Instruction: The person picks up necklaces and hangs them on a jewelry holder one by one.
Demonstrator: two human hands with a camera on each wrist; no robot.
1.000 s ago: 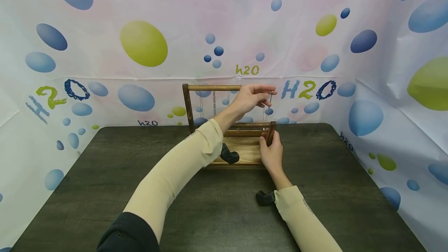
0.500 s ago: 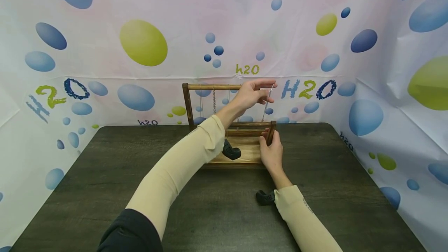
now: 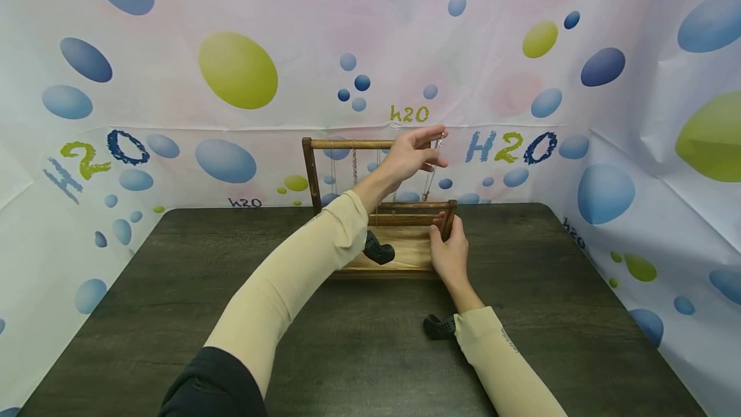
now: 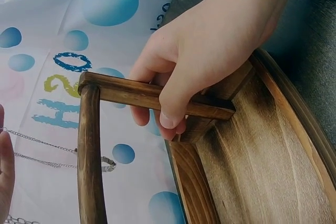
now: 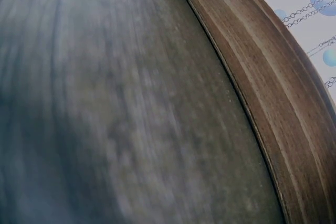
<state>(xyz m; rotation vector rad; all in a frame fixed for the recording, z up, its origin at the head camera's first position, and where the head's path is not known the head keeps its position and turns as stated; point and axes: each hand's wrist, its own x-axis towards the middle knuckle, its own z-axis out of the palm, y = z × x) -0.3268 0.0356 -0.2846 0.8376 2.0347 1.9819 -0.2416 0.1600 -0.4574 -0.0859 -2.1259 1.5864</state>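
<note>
A wooden jewelry stand with a tray base, a high bar and a lower bar stands near the table's back edge. My right hand grips the short right post that carries the lower bar; the left wrist view shows its thumb against the wood. Above, my left hand holds a thin silver necklace by its fingertips. Both strands hang toward the lower bar. In the left wrist view, a curved silver piece on the necklace shows by the bar, and my left fingers are at the edge.
Several chains hang from the high bar. The dark wood table spreads around the stand, with a printed backdrop behind and at both sides. The right wrist view shows the stand's front edge close to the tabletop.
My left hand has moved slightly up, then left, bringing the necklace with it over the lower bar. My right hand keeps its grip on the post.
</note>
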